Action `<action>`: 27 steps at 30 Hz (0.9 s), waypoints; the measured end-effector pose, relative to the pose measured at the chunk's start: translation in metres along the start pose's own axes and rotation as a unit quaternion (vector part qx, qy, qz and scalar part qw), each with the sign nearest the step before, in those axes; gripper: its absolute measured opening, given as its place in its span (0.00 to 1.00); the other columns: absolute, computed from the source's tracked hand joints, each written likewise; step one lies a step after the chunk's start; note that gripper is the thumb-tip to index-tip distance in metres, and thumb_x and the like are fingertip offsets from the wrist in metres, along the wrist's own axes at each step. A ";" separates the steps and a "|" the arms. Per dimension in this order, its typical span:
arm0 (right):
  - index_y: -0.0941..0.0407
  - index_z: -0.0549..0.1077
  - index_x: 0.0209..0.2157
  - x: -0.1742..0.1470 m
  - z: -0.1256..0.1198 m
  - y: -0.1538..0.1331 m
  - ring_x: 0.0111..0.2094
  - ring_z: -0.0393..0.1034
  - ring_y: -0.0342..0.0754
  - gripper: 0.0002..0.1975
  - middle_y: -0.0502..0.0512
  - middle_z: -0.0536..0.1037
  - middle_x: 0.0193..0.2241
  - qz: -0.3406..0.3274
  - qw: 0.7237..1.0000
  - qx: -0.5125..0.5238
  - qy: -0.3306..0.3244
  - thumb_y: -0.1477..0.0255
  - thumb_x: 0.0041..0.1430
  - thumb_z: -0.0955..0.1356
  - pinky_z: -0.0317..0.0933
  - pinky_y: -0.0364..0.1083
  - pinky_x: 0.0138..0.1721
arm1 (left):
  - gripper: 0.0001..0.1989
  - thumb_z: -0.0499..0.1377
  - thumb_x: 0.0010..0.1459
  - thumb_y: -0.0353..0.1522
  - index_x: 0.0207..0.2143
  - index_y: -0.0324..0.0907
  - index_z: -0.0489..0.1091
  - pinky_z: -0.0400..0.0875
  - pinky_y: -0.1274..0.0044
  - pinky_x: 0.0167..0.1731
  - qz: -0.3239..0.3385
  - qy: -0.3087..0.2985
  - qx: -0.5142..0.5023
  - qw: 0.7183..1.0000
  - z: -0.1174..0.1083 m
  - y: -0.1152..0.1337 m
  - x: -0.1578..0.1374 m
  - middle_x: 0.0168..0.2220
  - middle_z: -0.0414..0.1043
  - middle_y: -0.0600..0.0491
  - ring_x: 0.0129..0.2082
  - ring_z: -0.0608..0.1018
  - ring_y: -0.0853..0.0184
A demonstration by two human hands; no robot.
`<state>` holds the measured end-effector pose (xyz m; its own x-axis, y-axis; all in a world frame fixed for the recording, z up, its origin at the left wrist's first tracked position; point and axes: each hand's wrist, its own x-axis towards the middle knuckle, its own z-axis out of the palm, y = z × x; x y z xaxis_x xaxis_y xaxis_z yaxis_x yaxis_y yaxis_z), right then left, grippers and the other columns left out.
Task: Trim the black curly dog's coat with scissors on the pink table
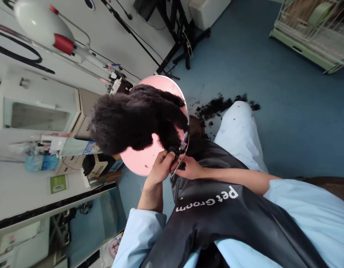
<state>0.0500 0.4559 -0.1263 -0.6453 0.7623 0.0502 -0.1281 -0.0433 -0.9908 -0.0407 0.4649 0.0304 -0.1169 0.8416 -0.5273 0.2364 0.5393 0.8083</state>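
A black, fluffy dog [141, 115] is on a round pink table [138, 162], one leg reaching toward me at the near edge. My left hand [163, 165] is closed around the dog's paw [172, 150] at the end of that leg. Close beside it, my right hand [190, 168] is closed on a thin silver tool [177, 166]; its exact kind is unclear. A small purple-tinted part [183, 143] shows near the paw; I cannot tell whether it belongs to the tool. Both hands are just above my black apron [216, 186].
Dark hair clippings [219, 104] lie on the blue floor beyond my knee [239, 115]. A white wire cage [308, 37] stands at the upper right. A white machine with red trim [40, 22] hangs at the upper left. Cabinets [38, 108] and supplies line the left wall.
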 end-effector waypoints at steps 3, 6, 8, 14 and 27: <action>0.56 0.68 0.36 0.004 0.001 -0.005 0.41 0.72 0.50 0.13 0.54 0.75 0.39 -0.044 0.998 -0.034 0.013 0.72 0.46 0.70 0.64 0.48 0.47 | 0.18 0.51 0.58 0.40 0.20 0.39 0.60 0.49 0.82 0.13 -0.006 0.000 -0.034 0.999 0.005 -0.001 0.002 0.10 0.53 0.60 0.11 0.57 0.78; 0.56 0.68 0.36 0.006 0.006 -0.007 0.41 0.72 0.49 0.11 0.54 0.76 0.39 -0.046 0.998 -0.027 0.022 0.76 0.47 0.68 0.64 0.46 0.46 | 0.17 0.52 0.58 0.40 0.20 0.40 0.60 0.48 0.83 0.13 -0.008 -0.002 -0.038 0.999 0.008 0.001 0.004 0.10 0.52 0.60 0.10 0.56 0.78; 0.56 0.69 0.34 0.005 0.008 -0.007 0.39 0.73 0.47 0.08 0.52 0.76 0.36 -0.037 0.999 -0.017 0.011 0.79 0.49 0.65 0.64 0.45 0.45 | 0.19 0.52 0.58 0.40 0.18 0.40 0.60 0.48 0.82 0.13 -0.006 0.003 -0.032 0.999 0.009 0.002 0.005 0.10 0.52 0.60 0.10 0.56 0.78; 0.55 0.69 0.31 0.005 0.007 -0.007 0.38 0.72 0.47 0.06 0.52 0.76 0.36 -0.046 0.998 -0.025 0.015 0.79 0.48 0.66 0.64 0.45 0.43 | 0.23 0.51 0.58 0.40 0.13 0.40 0.55 0.49 0.82 0.14 -0.012 0.017 -0.004 1.000 0.009 0.005 0.005 0.10 0.52 0.58 0.11 0.57 0.78; 0.56 0.69 0.23 0.019 -0.055 0.026 0.24 0.65 0.44 0.09 0.49 0.70 0.20 0.020 0.979 -0.156 0.130 0.69 0.55 0.65 0.59 0.42 0.30 | 0.21 0.65 0.44 0.44 0.34 0.35 0.71 0.71 0.80 0.25 -0.049 0.265 -0.228 0.936 -0.003 -0.079 0.017 0.30 0.76 0.49 0.24 0.76 0.71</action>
<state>0.0763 0.5050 -0.1582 -0.4270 0.9041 0.0168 0.1564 0.0921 -0.9834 -0.0639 0.4371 -0.0414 -0.6076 0.6181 -0.4987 -0.2224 0.4704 0.8540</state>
